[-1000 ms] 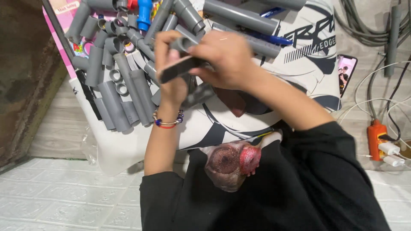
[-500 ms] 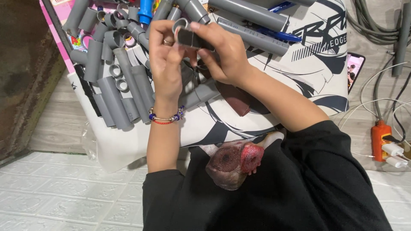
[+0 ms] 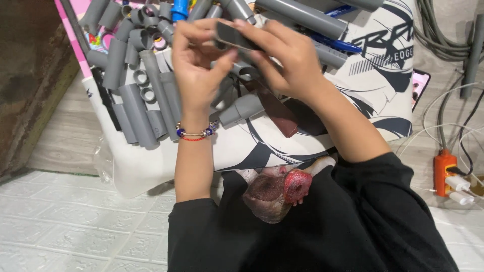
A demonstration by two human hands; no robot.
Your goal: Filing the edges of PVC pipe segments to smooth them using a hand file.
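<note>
Both hands pinch one small dark flat rectangular piece point(image 3: 236, 36): left hand point(image 3: 199, 65) closed on its near-left end with fingers and thumb, right hand point(image 3: 290, 60) closed on its right end, fingertips over the top edge. The piece is held in the air, tilted, above the white cushion with black printed graphics point(image 3: 373, 75).

On the cushion, under and left of the hands, lies a heap of grey plastic pipe pieces point(image 3: 146, 95), short tubes and ring-like couplers, some stacked side by side. Longer grey pipes point(image 3: 302, 15) lie at the cushion's far edge, with a blue pen-like stick point(image 3: 338, 44) among them. A blue fitting point(image 3: 180, 9) sits at the far left top of the heap.

The hands and forearms block the middle of the heap; a dark reddish-brown flat strip point(image 3: 277, 113) shows beneath the right wrist on the cushion. A beaded bracelet point(image 3: 195, 133) is on the left wrist. Right of the cushion: phone point(image 3: 419, 85), grey cables point(image 3: 443, 30), orange power strip point(image 3: 443, 171) with white plugs.
</note>
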